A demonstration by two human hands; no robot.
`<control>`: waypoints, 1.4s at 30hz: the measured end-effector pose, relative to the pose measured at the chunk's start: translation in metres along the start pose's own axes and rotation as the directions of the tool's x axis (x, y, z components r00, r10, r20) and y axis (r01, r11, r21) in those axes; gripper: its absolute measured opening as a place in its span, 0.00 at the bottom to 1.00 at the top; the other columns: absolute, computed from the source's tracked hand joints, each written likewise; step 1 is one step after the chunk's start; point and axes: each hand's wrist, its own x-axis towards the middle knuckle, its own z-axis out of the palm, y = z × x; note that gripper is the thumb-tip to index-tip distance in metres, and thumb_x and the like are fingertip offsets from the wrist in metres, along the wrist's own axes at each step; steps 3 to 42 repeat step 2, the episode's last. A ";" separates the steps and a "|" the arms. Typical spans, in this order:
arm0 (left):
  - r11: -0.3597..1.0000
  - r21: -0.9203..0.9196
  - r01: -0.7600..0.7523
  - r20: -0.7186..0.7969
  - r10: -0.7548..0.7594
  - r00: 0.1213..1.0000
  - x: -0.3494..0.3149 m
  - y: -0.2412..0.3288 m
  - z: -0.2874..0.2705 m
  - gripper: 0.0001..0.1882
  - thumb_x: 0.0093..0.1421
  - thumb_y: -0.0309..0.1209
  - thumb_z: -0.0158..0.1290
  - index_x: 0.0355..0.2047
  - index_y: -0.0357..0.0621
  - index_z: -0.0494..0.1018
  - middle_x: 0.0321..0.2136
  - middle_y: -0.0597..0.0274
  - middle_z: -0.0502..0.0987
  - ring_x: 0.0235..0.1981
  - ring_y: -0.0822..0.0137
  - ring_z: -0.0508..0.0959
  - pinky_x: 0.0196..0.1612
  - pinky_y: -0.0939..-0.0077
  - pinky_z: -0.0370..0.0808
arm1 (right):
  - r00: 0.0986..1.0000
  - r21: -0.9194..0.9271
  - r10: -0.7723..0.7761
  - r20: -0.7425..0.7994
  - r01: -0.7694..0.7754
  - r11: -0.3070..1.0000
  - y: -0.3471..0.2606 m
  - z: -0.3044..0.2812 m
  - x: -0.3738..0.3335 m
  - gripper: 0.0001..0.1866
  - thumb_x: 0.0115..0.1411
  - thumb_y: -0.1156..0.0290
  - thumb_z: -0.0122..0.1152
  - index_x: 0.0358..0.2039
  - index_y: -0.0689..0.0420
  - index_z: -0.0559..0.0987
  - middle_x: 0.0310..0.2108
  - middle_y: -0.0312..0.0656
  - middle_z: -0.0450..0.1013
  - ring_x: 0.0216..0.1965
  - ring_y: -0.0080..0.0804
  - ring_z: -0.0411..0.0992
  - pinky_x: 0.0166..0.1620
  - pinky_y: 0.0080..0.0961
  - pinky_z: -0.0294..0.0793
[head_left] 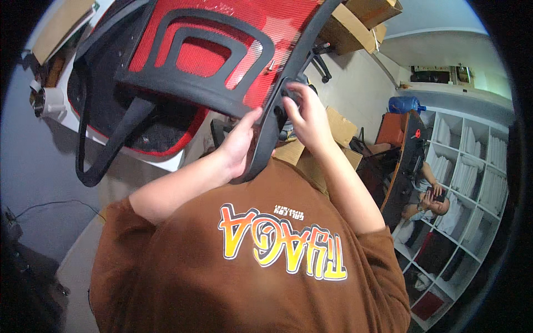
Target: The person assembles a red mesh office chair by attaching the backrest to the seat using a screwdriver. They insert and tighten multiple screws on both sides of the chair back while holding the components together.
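An office chair backrest (183, 89) with red mesh and a black plastic frame lies tilted in front of me. Beneath it is a black seat (161, 125) with red edging, and a looped black armrest (89, 161) hangs on the left. My left hand (239, 141) is closed around a second black armrest (261, 150) close to my body, thumb on top. Higher up that same part, my right hand (308, 116) has its thumb and index finger bent together beside dark holes; whatever they pinch is hidden. A small shiny metal piece (270, 67) shows against the mesh.
Open cardboard boxes (355, 25) stand at the far right, with more cardboard (340, 129) beyond my right hand. A white tape-like roll (53, 102) is at the left. White shelving (461, 166), a blue water bottle (404, 105) and a person (430, 202) holding a phone are farther right.
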 end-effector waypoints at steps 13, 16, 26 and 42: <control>0.991 0.130 0.017 -0.066 -0.008 0.998 -0.004 0.003 0.005 0.34 0.63 0.59 0.36 0.51 0.40 0.68 0.38 0.57 0.77 0.39 0.65 0.78 0.38 0.73 0.78 | 0.996 0.026 0.090 -0.018 -0.090 0.996 0.004 0.009 0.028 0.22 0.57 0.60 0.61 0.49 0.58 0.71 0.42 0.54 0.73 0.44 0.41 0.74 0.49 0.36 0.70; 0.991 0.130 0.017 -0.066 -0.008 0.998 -0.004 0.003 0.005 0.34 0.63 0.59 0.36 0.51 0.40 0.68 0.38 0.57 0.77 0.39 0.65 0.78 0.38 0.73 0.78 | 0.996 0.026 0.090 -0.018 -0.090 0.996 0.004 0.009 0.028 0.22 0.57 0.60 0.61 0.49 0.58 0.71 0.42 0.54 0.73 0.44 0.41 0.74 0.49 0.36 0.70; 0.991 0.130 0.017 -0.066 -0.008 0.998 -0.004 0.003 0.005 0.34 0.63 0.59 0.36 0.51 0.40 0.68 0.38 0.57 0.77 0.39 0.65 0.78 0.38 0.73 0.78 | 0.996 0.026 0.090 -0.018 -0.090 0.996 0.004 0.009 0.028 0.22 0.57 0.60 0.61 0.49 0.58 0.71 0.42 0.54 0.73 0.44 0.41 0.74 0.49 0.36 0.70; 0.991 0.130 0.017 -0.066 -0.008 0.998 -0.004 0.003 0.005 0.34 0.63 0.59 0.36 0.51 0.40 0.68 0.38 0.57 0.77 0.39 0.65 0.78 0.38 0.73 0.78 | 0.996 0.026 0.090 -0.018 -0.090 0.996 0.004 0.009 0.028 0.22 0.57 0.60 0.61 0.49 0.58 0.71 0.42 0.54 0.73 0.44 0.41 0.74 0.49 0.36 0.70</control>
